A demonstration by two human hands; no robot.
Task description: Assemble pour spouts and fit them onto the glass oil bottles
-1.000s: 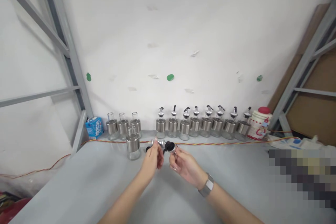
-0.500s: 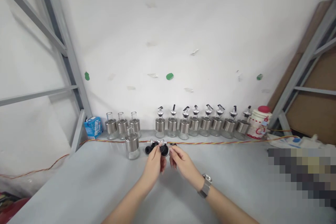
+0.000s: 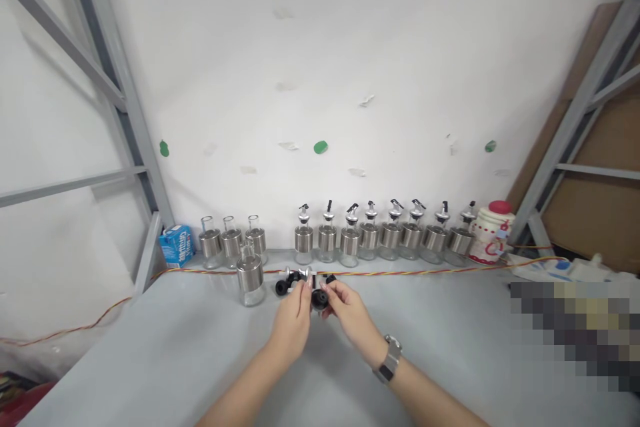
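Between my hands is a pour spout stopper (image 3: 319,299), its black round end toward me. My left hand (image 3: 293,320) grips it from the left, fingers closed. From the right, my right hand (image 3: 350,313) pinches the same stopper with thumb and forefinger; a metal watch is on that wrist. Just behind my hands lie more loose pour spouts (image 3: 283,287), black and silver, partly hidden by my fingers. To the left stands an open glass bottle (image 3: 250,275) with a steel band and no spout.
Along the wall stand three open bottles (image 3: 231,243) at left and several bottles with spouts (image 3: 370,237) at right. A blue carton (image 3: 177,246) and a white jar with red lid (image 3: 493,233) flank them. A twisted wire (image 3: 400,273) crosses the grey table (image 3: 175,347).
The stopper has moved slightly right and toward me, turning in my fingers. My right hand has closed in on it, and both hands are nearer each other.
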